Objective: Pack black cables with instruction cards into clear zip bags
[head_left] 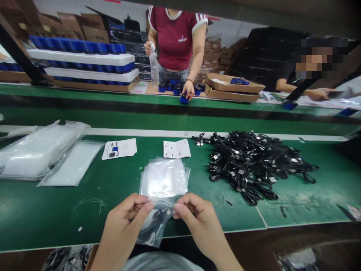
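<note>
I sit at a long, scuffed green desk (56, 222), crossed along its far side by a flat white strip (146, 132). Beyond it runs a green raised ledge (113, 99), where a person in a maroon T-shirt (176, 41) has a hand on a small blue-and-black object (184, 99), near a clear plastic bottle (154, 71). Left of them stand rows of blue containers in white trays (87, 47), with brown cardboard boxes (96, 34) behind; to the right are shallow brown cardboard trays (234, 97). On my desk, a tangled heap of black USB cables (251, 162) spreads to the right, and plump clear packs of white sleeves (42, 150) lie at the left. Two piles of white printed leaflets (120, 149) sit between. A loose stack of clear plastic bags (163, 177) lies just past my fingers. My left hand (128, 220) and right hand (199, 216), a little apart, both pinch the top of a clear plastic pouch with a black cable inside (153, 226), at the near edge.
</note>
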{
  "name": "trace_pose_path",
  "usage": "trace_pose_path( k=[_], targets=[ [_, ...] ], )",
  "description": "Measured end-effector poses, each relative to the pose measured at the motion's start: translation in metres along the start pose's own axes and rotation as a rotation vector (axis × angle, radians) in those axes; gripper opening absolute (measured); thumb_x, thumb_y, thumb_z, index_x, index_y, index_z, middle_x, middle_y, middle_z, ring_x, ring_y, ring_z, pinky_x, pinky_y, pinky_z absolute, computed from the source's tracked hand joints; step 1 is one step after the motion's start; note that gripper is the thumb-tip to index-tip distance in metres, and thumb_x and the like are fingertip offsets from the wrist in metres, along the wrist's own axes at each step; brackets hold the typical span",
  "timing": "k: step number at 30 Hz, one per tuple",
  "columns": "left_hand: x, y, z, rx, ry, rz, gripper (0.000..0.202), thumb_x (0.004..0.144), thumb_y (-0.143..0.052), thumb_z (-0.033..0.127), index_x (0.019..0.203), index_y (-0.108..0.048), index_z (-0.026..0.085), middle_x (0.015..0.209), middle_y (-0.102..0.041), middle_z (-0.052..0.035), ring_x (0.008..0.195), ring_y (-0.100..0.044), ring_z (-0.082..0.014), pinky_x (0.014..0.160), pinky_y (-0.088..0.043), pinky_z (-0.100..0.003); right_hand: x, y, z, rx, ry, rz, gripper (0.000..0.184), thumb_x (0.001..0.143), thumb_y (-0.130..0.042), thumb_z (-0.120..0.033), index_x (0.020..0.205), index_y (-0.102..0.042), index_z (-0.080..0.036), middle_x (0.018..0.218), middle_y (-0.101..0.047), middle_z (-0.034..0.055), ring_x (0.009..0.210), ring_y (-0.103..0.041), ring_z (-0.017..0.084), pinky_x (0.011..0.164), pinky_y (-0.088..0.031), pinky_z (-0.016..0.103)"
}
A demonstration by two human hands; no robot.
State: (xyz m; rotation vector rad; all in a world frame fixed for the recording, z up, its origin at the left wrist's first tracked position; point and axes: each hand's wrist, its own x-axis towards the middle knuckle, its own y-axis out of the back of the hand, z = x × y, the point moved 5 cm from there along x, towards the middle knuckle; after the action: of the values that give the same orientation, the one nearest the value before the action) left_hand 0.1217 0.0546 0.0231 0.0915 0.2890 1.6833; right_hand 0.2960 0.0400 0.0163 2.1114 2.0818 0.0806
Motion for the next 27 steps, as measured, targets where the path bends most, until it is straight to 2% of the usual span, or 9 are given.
trace_pose_path(
  k=[3, 7, 9, 14, 19, 24, 27],
  targets=[
    [0.001, 0.000, 0.001, 0.013, -0.034, -0.013, 0.017, 0.069, -0.065, 0.035, 0.065, -0.063, 0.019, 0.057, -0.058, 0.0050, 0.050, -0.053, -0.0089, 0.045, -0.042, -0.015, 0.000, 0.002, -0.003, -0.126, 0.091, 0.037, 0.018, 0.085, -0.050, -0.025, 0.069, -0.056, -0.018, 0.065, -0.059, 0.0006, 0.062, -0.057, 0.014, 0.060, -0.043, 0.023],
    [0.005, 0.002, 0.001, 0.095, -0.129, -0.129, 0.020, 0.075, -0.059, 0.037, 0.072, -0.065, 0.019, 0.072, -0.064, 0.0007, 0.055, -0.060, -0.0111, 0.045, -0.045, -0.015, -0.003, 0.001, -0.007, -0.242, 0.172, 0.007, 0.019, 0.087, -0.046, -0.023, 0.069, -0.053, -0.019, 0.066, -0.056, -0.0003, 0.063, -0.054, 0.013, 0.061, -0.040, 0.023],
    [0.006, 0.003, 0.003, 0.152, -0.188, -0.182, 0.019, 0.078, -0.057, 0.036, 0.074, -0.065, 0.019, 0.075, -0.064, 0.0000, 0.052, -0.060, -0.0100, 0.042, -0.044, -0.014, -0.003, 0.002, -0.008, -0.264, 0.188, -0.004, 0.019, 0.087, -0.046, -0.023, 0.070, -0.052, -0.019, 0.066, -0.056, -0.0007, 0.063, -0.053, 0.013, 0.061, -0.039, 0.023],
    [0.004, 0.003, 0.015, 0.212, -0.360, -0.136, 0.016, 0.078, -0.058, 0.030, 0.067, -0.063, 0.019, 0.068, -0.060, 0.0022, 0.047, -0.054, -0.0072, 0.046, -0.045, -0.013, -0.002, 0.003, -0.007, -0.233, 0.191, 0.000, 0.019, 0.088, -0.047, -0.023, 0.071, -0.053, -0.019, 0.066, -0.056, -0.0013, 0.064, -0.053, 0.013, 0.061, -0.038, 0.022],
    [0.001, 0.001, 0.012, 0.098, -0.246, -0.019, 0.017, 0.077, -0.059, 0.031, 0.065, -0.061, 0.019, 0.065, -0.056, 0.0044, 0.045, -0.048, -0.0058, 0.045, -0.042, -0.013, -0.002, 0.001, -0.009, -0.162, 0.226, 0.000, 0.015, 0.087, -0.050, -0.022, 0.074, -0.057, -0.018, 0.071, -0.056, -0.0006, 0.067, -0.053, 0.013, 0.063, -0.039, 0.022],
    [0.003, -0.003, 0.003, 0.081, -0.206, -0.141, 0.016, 0.076, -0.059, 0.032, 0.068, -0.062, 0.019, 0.069, -0.057, 0.0031, 0.050, -0.053, -0.0079, 0.044, -0.041, -0.014, -0.003, -0.001, -0.008, -0.146, 0.232, 0.010, 0.018, 0.087, -0.050, -0.023, 0.070, -0.054, -0.018, 0.069, -0.053, -0.0012, 0.065, -0.050, 0.013, 0.062, -0.038, 0.023],
    [0.005, -0.002, 0.000, 0.048, -0.210, -0.085, 0.016, 0.077, -0.058, 0.032, 0.068, -0.058, 0.020, 0.065, -0.055, 0.0045, 0.051, -0.054, -0.0084, 0.045, -0.042, -0.014, -0.004, -0.008, -0.005, -0.071, 0.213, 0.010, 0.013, 0.089, -0.047, -0.025, 0.082, -0.055, -0.019, 0.075, -0.054, -0.0002, 0.070, -0.051, 0.013, 0.064, -0.040, 0.023]
  ],
)
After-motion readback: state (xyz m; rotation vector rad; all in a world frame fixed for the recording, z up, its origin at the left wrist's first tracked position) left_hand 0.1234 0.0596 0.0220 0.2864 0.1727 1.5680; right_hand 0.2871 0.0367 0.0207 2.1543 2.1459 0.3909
